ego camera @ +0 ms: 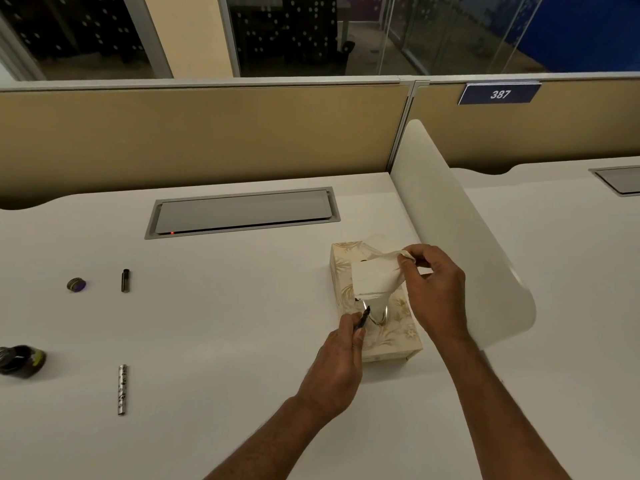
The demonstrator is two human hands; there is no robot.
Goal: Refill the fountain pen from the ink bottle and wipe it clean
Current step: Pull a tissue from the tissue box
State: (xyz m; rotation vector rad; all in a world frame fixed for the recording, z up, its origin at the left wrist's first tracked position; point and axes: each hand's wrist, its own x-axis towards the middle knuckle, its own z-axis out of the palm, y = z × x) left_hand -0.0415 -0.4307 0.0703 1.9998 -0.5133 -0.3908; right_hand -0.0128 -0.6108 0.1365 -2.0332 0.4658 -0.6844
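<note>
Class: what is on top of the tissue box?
A tissue rises from the tissue box, pinched by the right hand. The slot beneath is hidden.

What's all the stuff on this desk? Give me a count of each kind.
Pen pieces: 3 (section in left hand, dark cap, silver barrel)
Ink bottle: 1
Bottle lid: 1
Tissue box: 1
Tissue, pulled by right hand: 1
Total: 7

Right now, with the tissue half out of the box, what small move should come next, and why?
Probably pull the tissue free of the box with the right hand. Its fingers pinch the top edge, but the lower end is still in the slot. The left hand holds the pen part close by, waiting to be wiped.
</note>
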